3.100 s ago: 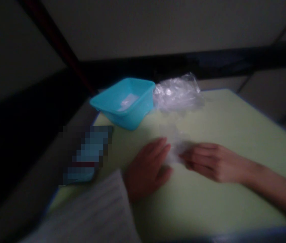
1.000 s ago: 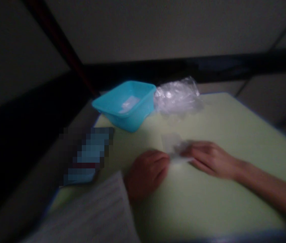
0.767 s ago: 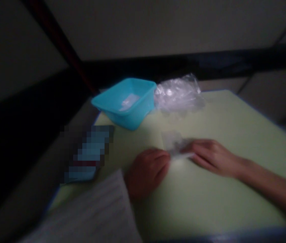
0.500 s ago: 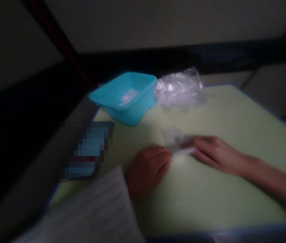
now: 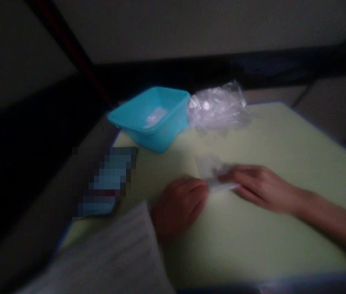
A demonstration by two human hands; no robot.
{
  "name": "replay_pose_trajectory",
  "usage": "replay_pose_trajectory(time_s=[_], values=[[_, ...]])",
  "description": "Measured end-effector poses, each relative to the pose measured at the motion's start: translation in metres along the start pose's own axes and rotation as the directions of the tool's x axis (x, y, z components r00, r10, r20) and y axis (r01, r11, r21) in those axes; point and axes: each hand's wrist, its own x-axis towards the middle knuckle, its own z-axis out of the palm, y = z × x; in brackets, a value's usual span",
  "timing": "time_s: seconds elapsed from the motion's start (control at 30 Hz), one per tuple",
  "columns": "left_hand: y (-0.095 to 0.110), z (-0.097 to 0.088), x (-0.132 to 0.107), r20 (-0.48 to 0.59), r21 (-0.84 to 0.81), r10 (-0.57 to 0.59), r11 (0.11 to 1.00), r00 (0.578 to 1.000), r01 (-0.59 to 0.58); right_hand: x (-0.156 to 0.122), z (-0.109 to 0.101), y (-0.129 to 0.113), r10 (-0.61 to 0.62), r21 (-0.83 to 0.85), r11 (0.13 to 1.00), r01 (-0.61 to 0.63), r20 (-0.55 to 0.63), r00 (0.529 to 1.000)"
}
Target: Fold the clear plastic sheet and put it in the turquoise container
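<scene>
A small clear plastic bag (image 5: 206, 165) lies on the pale yellow-green table (image 5: 271, 241), blurred and hard to make out in detail. My left hand (image 5: 182, 206) is closed, its fingertips pinching the bag's near left corner. From the right, my right hand (image 5: 257, 183) reaches in with fingers pressed together on the bag's right side. Whether anything is inside the bag, I cannot tell. The fingertips of both hands are partly hidden.
A turquoise plastic basin (image 5: 173, 126) with some whitish clear packets (image 5: 156, 117) in it stands at the back left. Beside it lies a heap of clear plastic bags (image 5: 217, 108). A pixelated phone-like object (image 5: 112, 175) rests at the left table edge.
Almost nothing differs. Both hands stay on the small bag, with only a very slight shift of the fingers.
</scene>
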Motion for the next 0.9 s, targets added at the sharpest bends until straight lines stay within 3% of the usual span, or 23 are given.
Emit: replay_pose_trajectory(time_s=[0.2, 0.4, 0.6, 0.9], values=[[0.0, 0.0, -0.001, -0.035, -0.089, -0.036, 0.995, 0.999, 0.032, 0.002, -0.001, -0.002, 0.082, 0.127, 0.989, -0.072, -0.077, 0.994], [0.002, -0.001, 0.003, -0.025, -0.266, -0.212, 0.944, 0.977, 0.198, 0.003, 0.001, -0.006, 0.19, 0.285, 0.946, -0.152, -0.11, 0.976], [0.001, 0.001, 0.009, 0.147, -0.517, -0.434, 0.732, 0.889, 0.443, 0.007, 0.007, -0.006, 0.36, 0.487, 0.825, -0.288, -0.059, 0.931], [0.0, 0.011, 0.007, 0.182, -0.665, -0.542, 0.547, 0.82, 0.509, 0.012, 0.009, -0.006, 0.525, 0.645, 0.648, -0.406, 0.008, 0.851]])
